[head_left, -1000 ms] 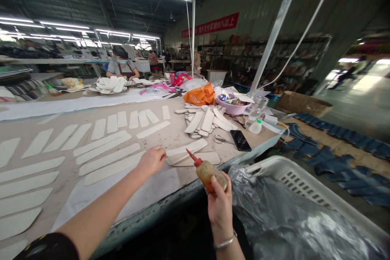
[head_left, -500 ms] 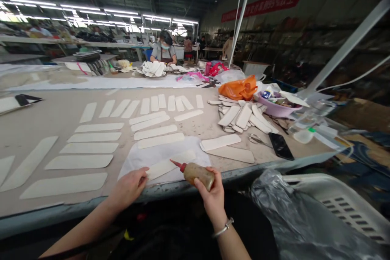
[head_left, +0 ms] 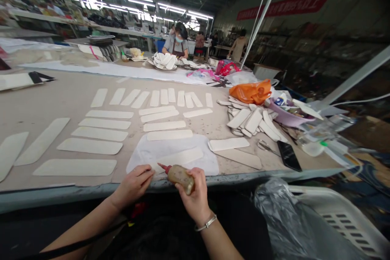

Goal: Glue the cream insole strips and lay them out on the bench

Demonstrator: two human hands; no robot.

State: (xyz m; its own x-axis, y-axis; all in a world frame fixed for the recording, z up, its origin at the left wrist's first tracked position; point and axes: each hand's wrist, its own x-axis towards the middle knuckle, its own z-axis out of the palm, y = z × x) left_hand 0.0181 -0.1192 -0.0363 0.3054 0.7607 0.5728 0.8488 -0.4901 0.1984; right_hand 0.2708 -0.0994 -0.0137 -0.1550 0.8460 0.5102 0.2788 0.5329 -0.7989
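Note:
My right hand [head_left: 195,195] is wrapped round a squeeze bottle [head_left: 180,178] of brownish liquid, probably glue. Its red nozzle points left and hovers at the left end of a pale flat strip [head_left: 185,156]. That strip lies on a white sheet [head_left: 138,152] at the table's near edge. With fingers curled together, my left hand [head_left: 137,185] grips the strip's left end; the fingertips are partly hidden. Several similar strips [head_left: 91,146] lie in rows to the left and beyond. Just right of the sheet, a white strip [head_left: 230,144] overlaps a beige one [head_left: 240,158].
A heap of strips [head_left: 250,120] sits at the right, near an orange bag [head_left: 251,91] and a purple basin [head_left: 289,117]. Scissors [head_left: 265,145] and a phone [head_left: 289,155] lie near the edge. Below stands a white basket [head_left: 344,219]. A co-worker [head_left: 176,42] sits across the table.
The bottle in my right hand has moved left along the strip, its nozzle now close to my left fingers. The view has shifted, so the table's things appear further right.

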